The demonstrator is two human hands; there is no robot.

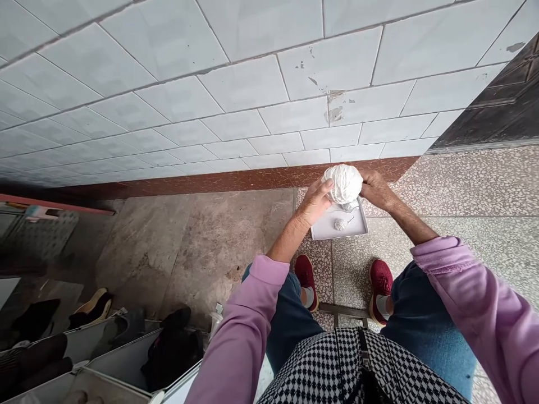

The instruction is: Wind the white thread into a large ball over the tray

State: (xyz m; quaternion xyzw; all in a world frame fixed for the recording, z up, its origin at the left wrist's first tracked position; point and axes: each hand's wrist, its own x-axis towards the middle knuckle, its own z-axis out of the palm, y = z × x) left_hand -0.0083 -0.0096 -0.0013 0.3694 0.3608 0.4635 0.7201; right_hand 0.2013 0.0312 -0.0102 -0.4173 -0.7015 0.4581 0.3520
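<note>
A ball of white yarn (344, 184) is held up in front of me, over a shallow pale tray (319, 230). My left hand (316, 200) grips its left side, with the thumb across the front. At the ball's right edge, my right hand (377, 189) has its fingers curled in against the yarn; the fingertips are partly hidden behind it. Inside the tray lies a small white wound piece (340, 224) with a thin dark stem or hook sticking out. Another small, greyish-white item (348, 206) sits just below the ball, partly covered by it.
A white tiled wall (236, 84) with a reddish-brown base strip (236, 180) rises beyond the tray. My red shoes (306, 280) rest on speckled floor tiles below. Open boxes (122, 350) holding dark shoes stand at the lower left. A dark door (505, 106) is at the right.
</note>
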